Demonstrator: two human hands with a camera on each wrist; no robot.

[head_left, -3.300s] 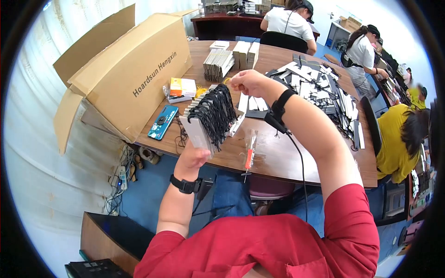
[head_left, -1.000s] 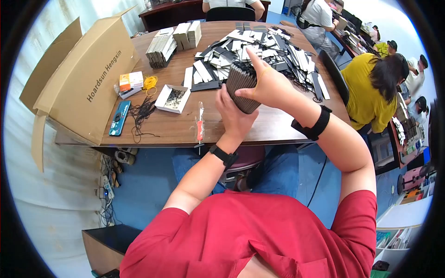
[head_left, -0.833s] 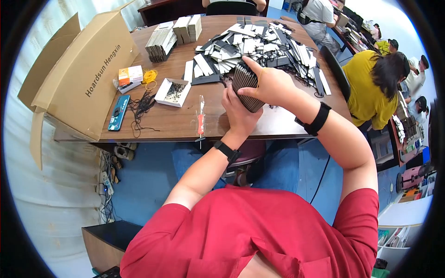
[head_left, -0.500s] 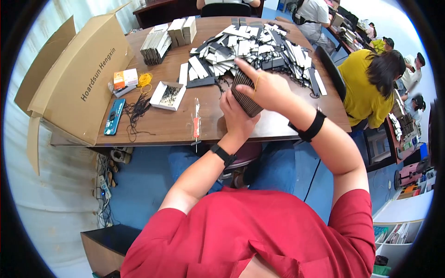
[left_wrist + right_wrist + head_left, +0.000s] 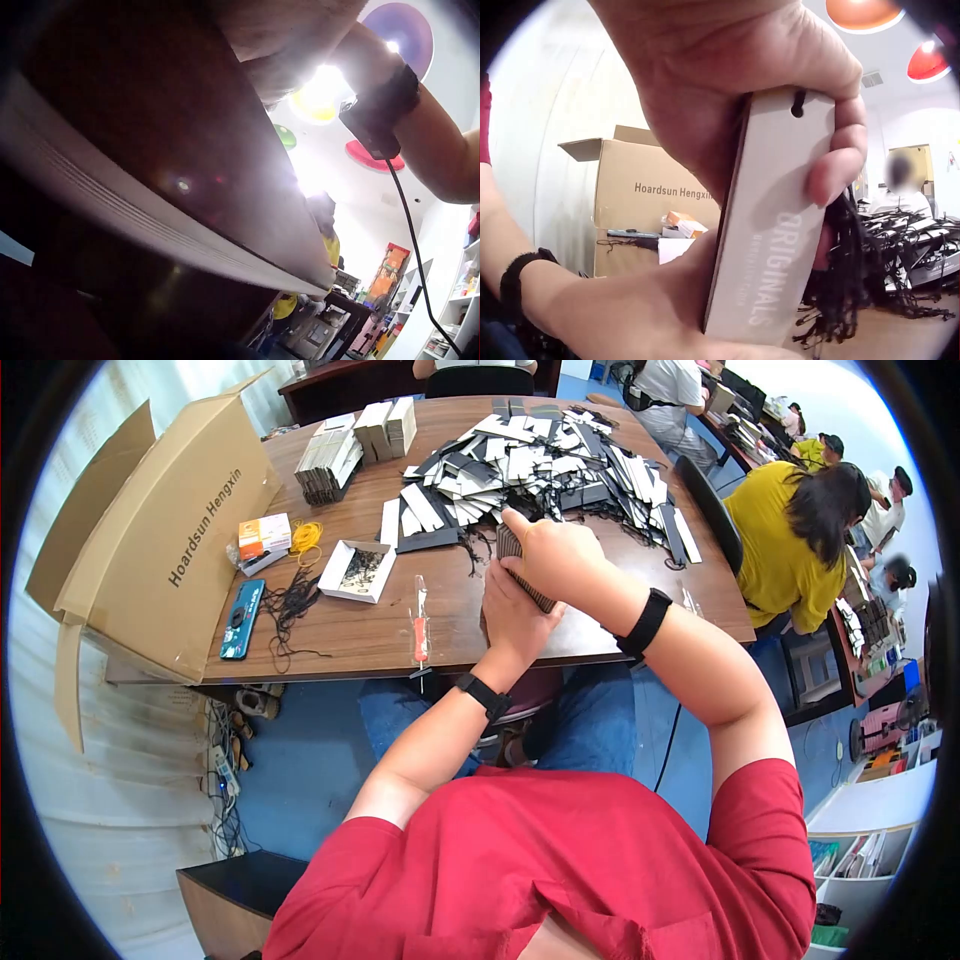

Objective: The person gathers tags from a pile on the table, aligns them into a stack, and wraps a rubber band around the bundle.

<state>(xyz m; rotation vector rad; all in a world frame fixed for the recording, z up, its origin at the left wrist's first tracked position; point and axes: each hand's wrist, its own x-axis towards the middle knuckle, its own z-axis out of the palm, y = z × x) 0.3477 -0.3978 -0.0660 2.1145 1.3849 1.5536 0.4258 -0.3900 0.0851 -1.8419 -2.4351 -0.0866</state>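
My left hand point(image 5: 515, 615) grips a thick stack of hang tags point(image 5: 769, 217) from the lower side, held over the table's front part. Around the stack's upper end curl the thumb and fingers of my right hand point(image 5: 565, 560). The right wrist view shows the outer tag's pale face, printed "ORIGINALS", with a hole at its top. Black strings point(image 5: 840, 262) hang in a bunch beside it. In the head view the hands cover much of the stack, leaving its striped edges visible. The left wrist view shows mostly the table edge point(image 5: 187, 247) and the right forearm.
Loose black and white tags point(image 5: 540, 470) lie heaped behind the hands. Bundled tags point(image 5: 328, 455) stand at back left. A white tray point(image 5: 375, 596), yellow rubber bands point(image 5: 306, 538), a phone point(image 5: 242, 618), an orange-handled tool point(image 5: 420, 635) and a large cardboard box point(image 5: 200, 530) are leftward.
Earlier the left hand alone held the stack, strings facing up, with the right hand away at a yellow band. Both hands now hold it, further right and turned. The head view has shifted.
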